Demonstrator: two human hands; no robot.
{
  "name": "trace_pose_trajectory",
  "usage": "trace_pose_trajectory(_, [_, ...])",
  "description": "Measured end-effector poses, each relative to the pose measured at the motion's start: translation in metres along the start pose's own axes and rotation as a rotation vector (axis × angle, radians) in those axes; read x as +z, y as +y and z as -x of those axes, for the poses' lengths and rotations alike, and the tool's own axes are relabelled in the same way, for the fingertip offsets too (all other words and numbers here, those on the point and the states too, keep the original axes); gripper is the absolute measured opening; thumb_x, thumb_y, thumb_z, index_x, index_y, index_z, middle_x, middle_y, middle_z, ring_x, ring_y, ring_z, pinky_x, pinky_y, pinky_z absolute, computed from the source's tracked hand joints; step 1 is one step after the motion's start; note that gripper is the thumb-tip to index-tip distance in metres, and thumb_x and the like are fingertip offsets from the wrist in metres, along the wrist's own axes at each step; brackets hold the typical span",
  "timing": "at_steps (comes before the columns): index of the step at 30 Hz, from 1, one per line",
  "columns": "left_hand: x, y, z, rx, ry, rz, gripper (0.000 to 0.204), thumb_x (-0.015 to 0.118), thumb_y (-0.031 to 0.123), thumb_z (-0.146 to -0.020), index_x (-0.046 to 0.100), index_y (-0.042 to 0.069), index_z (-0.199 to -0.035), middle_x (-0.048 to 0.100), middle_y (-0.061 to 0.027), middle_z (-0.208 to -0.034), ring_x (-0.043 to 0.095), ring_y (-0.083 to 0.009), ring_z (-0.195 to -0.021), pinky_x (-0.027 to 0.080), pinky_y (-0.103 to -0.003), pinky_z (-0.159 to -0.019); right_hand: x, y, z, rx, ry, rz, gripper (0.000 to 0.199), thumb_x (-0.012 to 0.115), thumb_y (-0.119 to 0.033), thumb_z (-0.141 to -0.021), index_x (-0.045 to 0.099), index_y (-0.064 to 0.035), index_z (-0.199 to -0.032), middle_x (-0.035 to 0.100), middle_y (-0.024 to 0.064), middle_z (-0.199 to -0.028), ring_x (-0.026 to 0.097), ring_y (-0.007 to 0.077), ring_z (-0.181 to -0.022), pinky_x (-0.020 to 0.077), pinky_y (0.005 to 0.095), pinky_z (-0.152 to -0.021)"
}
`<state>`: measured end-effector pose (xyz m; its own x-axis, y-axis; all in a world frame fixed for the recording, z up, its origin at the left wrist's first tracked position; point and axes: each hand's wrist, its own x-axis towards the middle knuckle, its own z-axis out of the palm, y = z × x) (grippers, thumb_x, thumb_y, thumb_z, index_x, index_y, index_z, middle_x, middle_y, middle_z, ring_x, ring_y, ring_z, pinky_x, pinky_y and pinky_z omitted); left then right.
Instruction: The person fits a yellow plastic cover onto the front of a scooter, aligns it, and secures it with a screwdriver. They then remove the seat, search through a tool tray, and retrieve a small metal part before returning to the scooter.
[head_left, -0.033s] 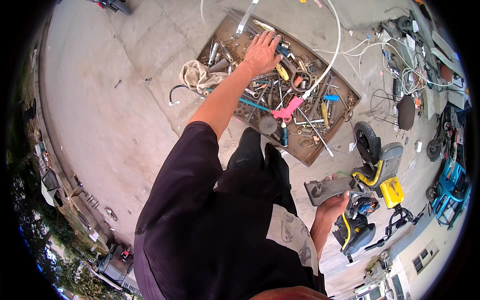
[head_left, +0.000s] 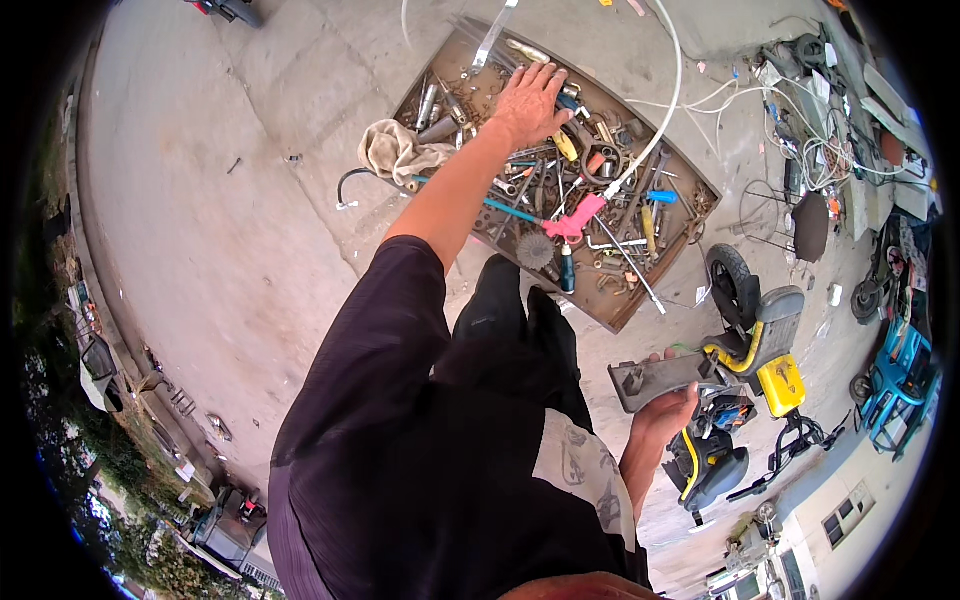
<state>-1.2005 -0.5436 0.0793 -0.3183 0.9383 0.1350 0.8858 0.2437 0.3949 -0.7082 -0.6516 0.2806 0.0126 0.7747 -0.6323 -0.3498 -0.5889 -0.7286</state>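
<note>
My left hand (head_left: 528, 106) is stretched out flat over the far part of a shallow metal tray (head_left: 609, 318) crowded with tools. Its fingers are spread, and a dark blue handle (head_left: 568, 102) lies beside the fingertips. Just right of it is a yellow-handled screwdriver (head_left: 565, 146). Low at the right, my right hand (head_left: 661, 412) grips a dark grey plastic panel (head_left: 655, 382) by its edge. A pink air blow gun (head_left: 577, 217) with a pale hose rests across the tools. Loose wrenches, sockets and bolts surround it.
A beige rag (head_left: 393, 148) hangs over the tray's left edge. Yellow-and-black scooter parts (head_left: 782, 382) and a wheel (head_left: 733, 282) stand at the right. Farther right are a blue scooter (head_left: 903, 380) and a heap of scrap (head_left: 820, 130). The white hose (head_left: 676, 70) arches over the tray.
My left hand has shifted slightly to the right over the tray. The right hand and the panel look the same.
</note>
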Motion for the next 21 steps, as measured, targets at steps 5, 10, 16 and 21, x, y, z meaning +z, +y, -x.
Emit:
trace_pose_trajectory(5, [0.002, 0.007, -0.011, -0.11, -0.236, -0.12, 0.084, 0.062, 0.062, -0.097, 0.044, 0.01, -0.161, 0.054, -0.0133, -0.151, 0.046, -0.0323, -0.146, 0.028, -0.055, -0.125, -0.002, -0.007, 0.004, -0.051, 0.043, 0.039, 0.071, 0.054, -0.048, -0.105, 0.035, -0.0145, -0.165, 0.054, 0.0239, -0.155, 0.058, 0.0434, -0.133, 0.0486, 0.0583, -0.112])
trace_pose_trajectory(10, [-0.016, 0.004, 0.019, -0.164, -0.326, -0.184, 0.077, 0.064, 0.064, -0.095, 0.051, 0.017, -0.154, 0.057, -0.0144, -0.14, 0.055, -0.0358, -0.135, 0.04, -0.056, -0.113, -0.014, -0.002, 0.006, -0.05, 0.05, -0.008, 0.072, 0.053, -0.047, -0.106, 0.033, -0.014, -0.166, 0.053, 0.0234, -0.156, 0.057, 0.0433, -0.135, 0.0478, 0.0582, -0.112])
trace_pose_trajectory(16, [-0.023, 0.009, 0.062, -0.187, -0.345, -0.162, 0.067, 0.061, 0.056, -0.101, 0.052, 0.016, -0.154, 0.053, -0.0166, -0.142, 0.059, -0.0387, -0.13, 0.043, -0.056, -0.11, -0.017, 0.01, 0.008, -0.017, 0.099, -0.082, 0.073, 0.054, -0.049, -0.105, 0.033, -0.0144, -0.166, 0.052, 0.0227, -0.157, 0.055, 0.0434, -0.136, 0.0465, 0.0583, -0.114])
trace_pose_trajectory(21, [-0.021, 0.01, 0.067, -0.112, -0.248, -0.199, 0.064, 0.064, 0.052, -0.1, 0.056, 0.013, -0.151, 0.055, -0.0175, -0.139, 0.056, -0.0387, -0.131, 0.042, -0.055, -0.11, -0.028, 0.017, 0.004, -0.015, 0.068, -0.103, 0.074, 0.055, -0.051, -0.105, 0.034, -0.0153, -0.167, 0.051, 0.0218, -0.158, 0.054, 0.0429, -0.138, 0.0451, 0.0579, -0.115])
